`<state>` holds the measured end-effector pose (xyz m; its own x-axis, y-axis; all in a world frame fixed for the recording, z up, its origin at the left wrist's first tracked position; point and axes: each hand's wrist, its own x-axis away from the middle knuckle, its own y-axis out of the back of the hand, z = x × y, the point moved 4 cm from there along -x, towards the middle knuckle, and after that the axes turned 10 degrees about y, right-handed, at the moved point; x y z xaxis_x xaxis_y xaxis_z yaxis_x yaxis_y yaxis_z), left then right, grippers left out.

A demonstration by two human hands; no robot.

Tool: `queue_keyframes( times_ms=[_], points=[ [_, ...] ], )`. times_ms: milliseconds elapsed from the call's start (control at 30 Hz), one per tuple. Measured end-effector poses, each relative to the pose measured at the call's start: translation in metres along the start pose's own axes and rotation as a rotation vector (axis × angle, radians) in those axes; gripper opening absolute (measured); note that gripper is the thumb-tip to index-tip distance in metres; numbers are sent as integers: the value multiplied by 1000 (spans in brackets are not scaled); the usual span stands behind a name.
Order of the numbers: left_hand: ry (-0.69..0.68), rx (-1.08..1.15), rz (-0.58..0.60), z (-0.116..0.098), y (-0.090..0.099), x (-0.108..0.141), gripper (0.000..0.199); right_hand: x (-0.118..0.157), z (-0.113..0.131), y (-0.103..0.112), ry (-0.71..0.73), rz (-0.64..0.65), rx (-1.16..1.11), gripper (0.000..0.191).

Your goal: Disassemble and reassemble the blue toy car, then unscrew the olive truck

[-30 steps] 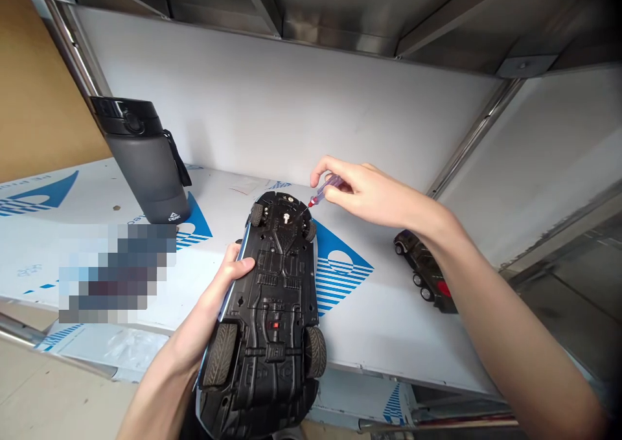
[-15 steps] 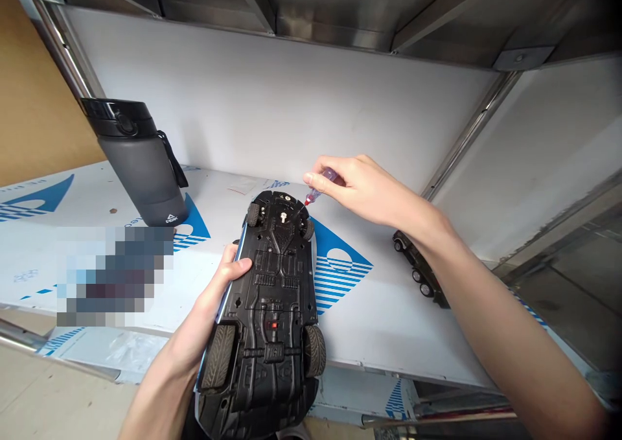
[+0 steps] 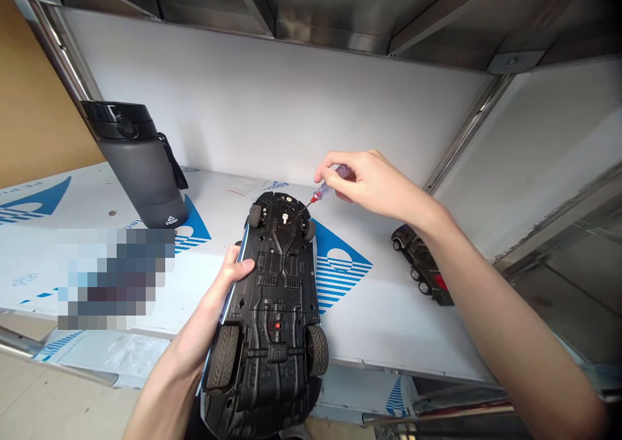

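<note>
A toy car is turned over, its black underside with four-wheel layout facing me and a small red switch near the middle. My left hand is closed around its left side, the thumb lying on the underside and the other fingers hidden behind. In my right hand is a screwdriver with a clear purplish handle and a red collar. Its thin shaft slants down to the far end of the underside, close to the right wheel there. Whether the tip sits in a screw I cannot tell.
A dark water bottle stands at the left on the film-covered shelf. Beside my right forearm is a second, dark toy vehicle, partly hidden. A blurred patch covers something at the left. A metal shelf hangs overhead.
My right hand has shifted slightly right, its fingers re-placed on the screwdriver handle, and the shaft slants more. The toy car stays nearly where it was in my left hand.
</note>
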<state>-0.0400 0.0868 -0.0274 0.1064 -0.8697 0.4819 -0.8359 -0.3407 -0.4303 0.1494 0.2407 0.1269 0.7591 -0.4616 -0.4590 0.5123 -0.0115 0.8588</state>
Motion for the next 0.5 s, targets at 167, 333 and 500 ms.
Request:
queue_keyframes(
  times_ms=[167, 333, 500],
  points=[
    [-38, 5, -19, -2, 1, -10, 68, 12, -10, 13, -33, -80, -109, 27],
    [15, 28, -166, -6, -1, 0, 63, 40, -24, 9, -118, -272, -414, 24],
    [14, 71, -218, -22, -5, 16, 38, 94, -27, -13, -298, -417, -637, 22]
  ],
)
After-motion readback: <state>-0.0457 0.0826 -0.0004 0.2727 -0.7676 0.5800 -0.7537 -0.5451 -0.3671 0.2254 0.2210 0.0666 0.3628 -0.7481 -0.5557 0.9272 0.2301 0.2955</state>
